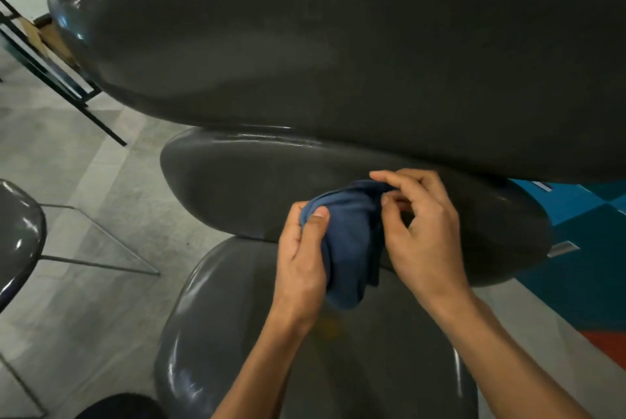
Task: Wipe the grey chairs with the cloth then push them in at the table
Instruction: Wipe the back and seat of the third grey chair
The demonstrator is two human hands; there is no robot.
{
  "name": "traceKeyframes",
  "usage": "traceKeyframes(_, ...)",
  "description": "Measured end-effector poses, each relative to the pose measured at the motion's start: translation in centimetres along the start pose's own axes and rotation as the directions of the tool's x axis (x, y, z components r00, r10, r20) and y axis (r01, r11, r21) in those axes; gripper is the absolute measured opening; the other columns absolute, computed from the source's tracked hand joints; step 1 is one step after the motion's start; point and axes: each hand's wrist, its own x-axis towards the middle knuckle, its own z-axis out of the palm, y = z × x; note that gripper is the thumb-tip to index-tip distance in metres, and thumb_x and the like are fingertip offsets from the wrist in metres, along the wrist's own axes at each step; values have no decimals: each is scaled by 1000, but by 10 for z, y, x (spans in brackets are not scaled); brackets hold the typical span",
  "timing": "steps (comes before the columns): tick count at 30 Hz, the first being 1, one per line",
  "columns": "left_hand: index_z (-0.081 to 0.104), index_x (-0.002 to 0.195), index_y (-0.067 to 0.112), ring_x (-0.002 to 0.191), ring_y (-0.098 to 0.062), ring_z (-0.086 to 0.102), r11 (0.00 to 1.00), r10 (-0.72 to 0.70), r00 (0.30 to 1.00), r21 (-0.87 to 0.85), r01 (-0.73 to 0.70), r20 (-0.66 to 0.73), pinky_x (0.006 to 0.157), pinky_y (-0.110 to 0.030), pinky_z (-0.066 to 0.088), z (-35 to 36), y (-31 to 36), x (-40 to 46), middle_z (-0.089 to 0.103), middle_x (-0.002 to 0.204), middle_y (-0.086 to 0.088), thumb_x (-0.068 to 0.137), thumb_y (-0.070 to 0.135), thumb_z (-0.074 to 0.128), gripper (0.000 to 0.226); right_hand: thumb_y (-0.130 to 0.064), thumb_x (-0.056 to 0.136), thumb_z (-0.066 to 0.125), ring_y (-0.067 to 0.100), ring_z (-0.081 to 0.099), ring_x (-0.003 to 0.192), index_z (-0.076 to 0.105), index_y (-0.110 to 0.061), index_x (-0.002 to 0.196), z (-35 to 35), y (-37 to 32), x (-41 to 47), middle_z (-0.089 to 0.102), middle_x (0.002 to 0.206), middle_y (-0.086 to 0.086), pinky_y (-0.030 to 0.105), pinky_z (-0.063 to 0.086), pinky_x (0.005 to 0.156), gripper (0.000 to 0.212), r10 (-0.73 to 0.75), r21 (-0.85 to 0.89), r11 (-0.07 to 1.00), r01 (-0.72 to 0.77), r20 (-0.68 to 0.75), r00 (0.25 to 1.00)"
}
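Observation:
A bunched blue cloth (349, 242) hangs between both hands over glossy grey chairs. My left hand (301, 262) grips its left side, thumb pressed on top. My right hand (420, 232) pinches the cloth's upper right edge with fingertips. Directly below lies a grey chair seat (237, 334). Beyond the hands is a second grey chair shell (244, 188), and a large grey chair back (338, 46) fills the top of the view.
Another grey chair (17, 235) with thin metal legs (101, 262) stands at the left on the pale tiled floor (84, 154). Black metal bars (61, 79) slant at the upper left. Blue, teal and red flooring (582, 249) lies at the right.

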Motion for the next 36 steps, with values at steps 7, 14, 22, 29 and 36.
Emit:
traceKeyframes(7,55,95,23,76,-1,53,973,155,980,191,-130,-122,71,-20,47,-22,4,13,56,81,11,102,31,49,12,1,94,56,13,59,111,68,-17,127,2,22,4,60,119,-3,32,49,98,39,-84,-147,984,97,92,992)
traceKeyframes(14,58,127,21,129,-19,52,692,388,882,548,-471,268,108,-42,43,20,-23,41,58,133,1,106,35,49,27,-4,90,62,28,46,137,64,-12,131,-11,49,5,55,138,11,57,32,114,42,-253,-483,832,271,105,962)
traceKeyframes(22,50,142,24,138,-32,43,-35,462,723,825,-564,514,124,-54,16,15,-78,83,55,145,-5,108,48,37,44,-8,93,59,31,38,145,49,-10,148,-3,80,2,44,153,14,58,20,121,56,-310,-632,714,301,100,945)
traceKeyframes(29,50,136,20,140,-42,39,-13,632,724,937,-348,277,120,-68,17,-45,-95,129,53,144,-14,106,36,44,35,-9,95,58,29,32,148,43,-13,153,16,107,3,39,157,10,58,16,122,60,-404,-676,672,302,7,915)
traceKeyframes(36,35,143,16,142,-46,22,56,585,763,925,-377,275,115,-75,13,-9,-106,123,25,154,-16,98,32,42,48,-12,94,57,27,30,148,40,-16,155,24,121,7,32,156,5,55,14,123,63,-473,-700,638,321,-28,880)
